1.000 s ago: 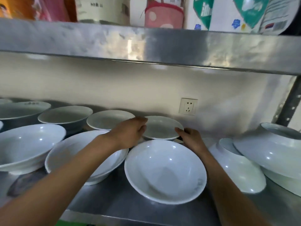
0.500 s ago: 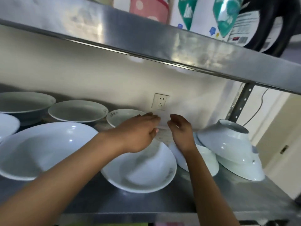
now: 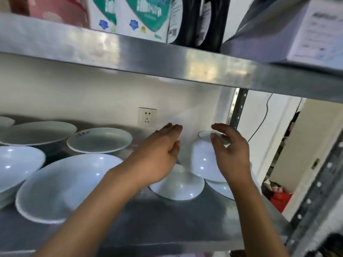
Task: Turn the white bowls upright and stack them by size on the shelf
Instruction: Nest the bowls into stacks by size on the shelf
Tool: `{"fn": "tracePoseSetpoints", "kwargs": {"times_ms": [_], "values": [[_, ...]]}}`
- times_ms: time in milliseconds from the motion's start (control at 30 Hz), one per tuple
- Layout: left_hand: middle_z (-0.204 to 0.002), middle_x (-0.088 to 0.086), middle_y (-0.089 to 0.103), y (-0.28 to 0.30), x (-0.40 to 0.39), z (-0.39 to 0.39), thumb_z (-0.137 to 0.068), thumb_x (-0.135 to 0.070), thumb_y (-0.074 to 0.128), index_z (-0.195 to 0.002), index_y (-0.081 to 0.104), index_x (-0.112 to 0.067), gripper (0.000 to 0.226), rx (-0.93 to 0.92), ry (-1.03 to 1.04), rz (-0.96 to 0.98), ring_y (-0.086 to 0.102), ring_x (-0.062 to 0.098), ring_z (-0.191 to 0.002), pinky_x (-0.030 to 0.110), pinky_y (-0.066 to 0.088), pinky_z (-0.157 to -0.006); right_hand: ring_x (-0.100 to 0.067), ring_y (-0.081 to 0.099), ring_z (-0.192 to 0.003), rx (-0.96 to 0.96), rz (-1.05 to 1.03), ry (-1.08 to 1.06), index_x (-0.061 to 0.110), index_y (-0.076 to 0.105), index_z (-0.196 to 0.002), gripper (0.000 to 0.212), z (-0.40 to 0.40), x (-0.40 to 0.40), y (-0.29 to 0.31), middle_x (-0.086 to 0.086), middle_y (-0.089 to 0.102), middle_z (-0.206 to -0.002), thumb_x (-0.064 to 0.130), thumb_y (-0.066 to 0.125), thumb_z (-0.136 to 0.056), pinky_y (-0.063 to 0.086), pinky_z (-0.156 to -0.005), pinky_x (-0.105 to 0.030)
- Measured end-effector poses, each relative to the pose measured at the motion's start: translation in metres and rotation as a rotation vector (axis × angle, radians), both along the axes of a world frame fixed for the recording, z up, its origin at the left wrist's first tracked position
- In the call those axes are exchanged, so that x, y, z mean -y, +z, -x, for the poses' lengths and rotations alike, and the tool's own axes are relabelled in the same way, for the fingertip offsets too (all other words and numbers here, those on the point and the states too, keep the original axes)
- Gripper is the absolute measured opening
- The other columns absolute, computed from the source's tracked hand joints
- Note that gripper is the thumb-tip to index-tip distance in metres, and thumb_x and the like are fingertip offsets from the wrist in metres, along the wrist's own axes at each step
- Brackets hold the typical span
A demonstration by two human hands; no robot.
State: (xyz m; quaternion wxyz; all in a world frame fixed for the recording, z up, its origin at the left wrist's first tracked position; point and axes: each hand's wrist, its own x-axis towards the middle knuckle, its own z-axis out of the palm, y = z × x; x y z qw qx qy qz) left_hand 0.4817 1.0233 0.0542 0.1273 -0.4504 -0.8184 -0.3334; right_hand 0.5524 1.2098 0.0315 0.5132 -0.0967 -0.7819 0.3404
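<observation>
Several white bowls stand upright on the steel shelf [image 3: 185, 223] at the left, among them a wide one [image 3: 61, 186] in front and a smaller one [image 3: 100, 140] behind. At the right, bowls lie upside down: a small one [image 3: 178, 184] and a larger one [image 3: 202, 160] stacked on another [image 3: 220, 190]. My left hand [image 3: 159, 156] hovers open above the small overturned bowl, fingers straight. My right hand [image 3: 230, 151] is spread loosely at the foot of the top overturned bowl, holding nothing.
An upper steel shelf [image 3: 167, 60] hangs low overhead, loaded with packages. A wall socket [image 3: 147, 116] sits at the back. The shelf's upright post [image 3: 235, 110] stands just behind the overturned bowls, and another post [image 3: 315, 191] rises at the right front.
Both hands have left the small upright bowl at the back and moved right, over to the overturned bowls. The view has swung to the right with them.
</observation>
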Motion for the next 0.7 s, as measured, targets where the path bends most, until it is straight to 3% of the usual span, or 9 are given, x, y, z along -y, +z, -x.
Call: {"fn": "tracePoseSetpoints", "kwargs": {"times_ms": [67, 200, 267, 400, 600, 700], "values": [[-0.16, -0.011, 0.014, -0.012, -0.025, -0.009, -0.103, -0.027, 0.032, -0.152, 0.021, -0.027, 0.05, -0.015, 0.016, -0.051, 0.01, 0.004, -0.145, 0.003, -0.001, -0.098, -0.011, 0.058, -0.11, 0.047, -0.067, -0.077, 0.021, 0.068, -0.109, 0.019, -0.006, -0.028, -0.01, 0.006, 0.063, -0.118, 0.015, 0.062, -0.092, 0.04, -0.091, -0.008], [-0.157, -0.008, 0.023, -0.043, -0.055, -0.011, -0.102, -0.025, 0.039, -0.149, 0.031, -0.023, 0.048, 0.034, 0.047, -0.159, 0.017, 0.006, -0.145, 0.006, 0.004, -0.106, -0.015, 0.052, -0.123, 0.198, -0.024, -0.094, 0.028, 0.068, -0.111, 0.024, -0.009, -0.061, -0.027, 0.003, 0.055, -0.133, 0.038, 0.064, -0.089, 0.044, -0.104, -0.037], [-0.155, -0.008, 0.028, -0.06, -0.061, -0.007, -0.1, -0.024, 0.044, -0.147, 0.035, -0.023, 0.048, 0.068, 0.091, -0.203, 0.023, 0.008, -0.144, 0.008, 0.009, -0.106, -0.011, 0.053, -0.12, 0.252, 0.091, -0.023, 0.035, 0.066, -0.11, 0.027, -0.011, -0.063, -0.029, 0.008, 0.055, -0.13, 0.048, 0.064, -0.087, 0.044, -0.103, -0.032], [-0.151, -0.006, 0.035, -0.09, -0.061, 0.006, -0.097, -0.025, 0.05, -0.142, 0.041, -0.022, 0.046, 0.106, 0.159, -0.229, 0.03, 0.009, -0.139, 0.012, 0.015, -0.106, -0.002, 0.054, -0.106, 0.249, 0.212, 0.081, 0.034, 0.064, -0.105, 0.021, -0.011, -0.059, -0.027, 0.021, 0.061, -0.112, 0.042, 0.068, -0.086, 0.034, -0.08, -0.002], [-0.125, -0.004, 0.055, -0.111, -0.052, 0.022, -0.091, -0.022, 0.06, -0.114, 0.06, -0.018, 0.024, 0.108, 0.129, -0.227, 0.05, 0.014, -0.117, 0.023, 0.038, -0.098, -0.008, 0.055, -0.105, 0.32, 0.188, 0.087, 0.034, 0.063, -0.102, 0.023, -0.008, -0.062, -0.023, 0.026, 0.06, -0.103, 0.044, 0.071, -0.083, 0.039, -0.084, -0.024], [-0.122, -0.003, 0.056, -0.118, -0.05, 0.024, -0.089, -0.02, 0.062, -0.113, 0.058, -0.018, 0.025, 0.08, 0.127, -0.227, 0.053, 0.013, -0.112, 0.018, 0.035, -0.091, -0.012, 0.056, -0.105, 0.332, 0.177, 0.081, 0.033, 0.061, -0.101, 0.024, -0.004, -0.061, -0.023, 0.018, 0.061, -0.105, 0.044, 0.071, -0.083, 0.041, -0.083, -0.027]]}}
